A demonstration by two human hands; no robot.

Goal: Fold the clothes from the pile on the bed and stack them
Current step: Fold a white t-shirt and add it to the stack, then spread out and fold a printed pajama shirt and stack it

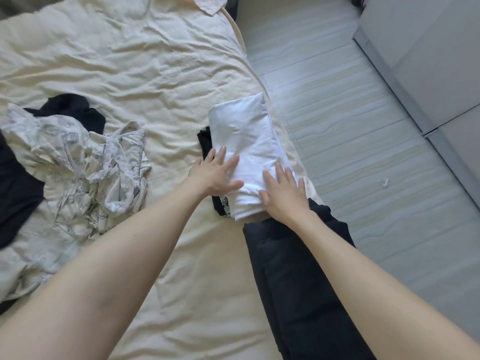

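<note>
Bed: cream cover, creased; bears all the laundry.

Stack, right edge of bed, just beside the drop to the floor:
- White garment, folded to a rectangle, on top.
- Dark pieces under it, edges showing on its left and near side.
- A patterned piece, a sliver showing at the near corner, low in the stack.
Count of layers cannot be told.

Dark folded garment: long, lies on the bed edge nearer the person, touching the near end of the stack; a separate item, as far as can be seen.

Pile, left side of bed, well apart from the stack:
- Printed garment, pale with grey motifs, crumpled, unfolded.
- Black garment, behind it, crumpled.
- Further dark fabric at the far left edge, partly out of view.

Left hand: fingers straight and spread, flat on the white garment's near left part; grasps nothing.
Right hand: fingers straight, flat on the garment's near right corner; grasps nothing.

Status, judged: white garment folded and placed, being pressed flat. Several items done. At least two or three in the pile remain to fold and stack.
</note>
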